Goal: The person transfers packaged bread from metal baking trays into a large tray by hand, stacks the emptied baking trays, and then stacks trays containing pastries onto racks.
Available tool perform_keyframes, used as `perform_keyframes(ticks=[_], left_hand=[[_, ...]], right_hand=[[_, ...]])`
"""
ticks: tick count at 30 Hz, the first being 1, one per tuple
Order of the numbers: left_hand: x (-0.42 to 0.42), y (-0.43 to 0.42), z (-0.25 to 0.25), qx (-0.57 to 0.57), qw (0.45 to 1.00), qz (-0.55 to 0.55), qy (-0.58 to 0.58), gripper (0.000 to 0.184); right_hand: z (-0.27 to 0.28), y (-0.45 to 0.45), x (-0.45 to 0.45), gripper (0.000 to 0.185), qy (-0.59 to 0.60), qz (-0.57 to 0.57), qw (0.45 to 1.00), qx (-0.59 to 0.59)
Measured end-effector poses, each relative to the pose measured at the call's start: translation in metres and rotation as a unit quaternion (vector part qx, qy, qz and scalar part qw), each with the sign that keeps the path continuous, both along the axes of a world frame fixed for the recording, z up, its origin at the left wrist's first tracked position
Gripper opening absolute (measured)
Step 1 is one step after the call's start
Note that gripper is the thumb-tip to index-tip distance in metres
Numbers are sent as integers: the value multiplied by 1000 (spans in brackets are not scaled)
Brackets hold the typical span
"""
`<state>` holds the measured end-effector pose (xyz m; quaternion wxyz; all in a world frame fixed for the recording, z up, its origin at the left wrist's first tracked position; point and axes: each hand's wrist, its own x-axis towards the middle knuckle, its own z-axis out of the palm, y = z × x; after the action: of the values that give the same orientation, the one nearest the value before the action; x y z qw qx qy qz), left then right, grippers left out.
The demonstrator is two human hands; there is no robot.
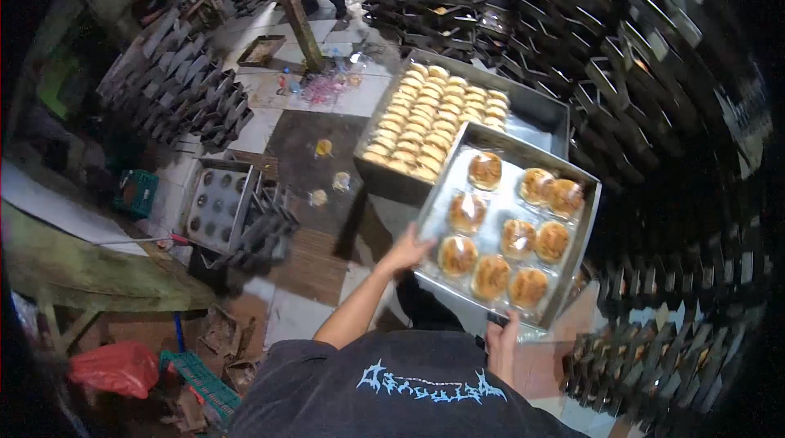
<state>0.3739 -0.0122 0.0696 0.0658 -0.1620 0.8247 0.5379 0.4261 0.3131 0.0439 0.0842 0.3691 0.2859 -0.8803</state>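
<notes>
A metal tray with several round browned buns in clear wrappers is tilted in front of me. My left hand grips the tray at its left edge, near the lower left corner. Under the near edge, my right hand holds the same tray, its fingers partly hidden. Just beyond, partly covered by the tray's far corner, a larger metal box holds neat rows of wrapped pale buns, with a bare strip at its right side.
Tall stacks of dark trays line the right and back. More stacked trays stand left, beside a wooden post. An empty-looking moulded tray, a green crate and a red bag lie left. Two people are farther back.
</notes>
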Motion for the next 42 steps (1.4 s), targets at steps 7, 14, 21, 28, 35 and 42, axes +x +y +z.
perform_keyframes(ticks=[7, 14, 21, 28, 35, 42], left_hand=[[-41, -171, 47, -213, 926, 310, 26, 32], [-97, -279, 25, -53, 943, 313, 100, 26], [-135, -257, 7, -137, 979, 147, -32, 40], [-170, -276, 25, 233, 917, 153, -284, 47], [-149, -216, -97, 262, 901, -8, -344, 52], [-167, -302, 23, 283, 903, 19, -324, 67]], right_hand=[[43, -220, -105, 36, -99, 124, 970, -185], [-31, -313, -140, 43, -153, 182, 957, -165], [89, -428, -176, 35, 157, 499, 723, 451], [40, -498, -200, 36, 47, 326, 651, 684], [17, -418, -201, 37, 3, 345, 642, 685], [88, -496, -212, 61, 11, 307, 759, 573]])
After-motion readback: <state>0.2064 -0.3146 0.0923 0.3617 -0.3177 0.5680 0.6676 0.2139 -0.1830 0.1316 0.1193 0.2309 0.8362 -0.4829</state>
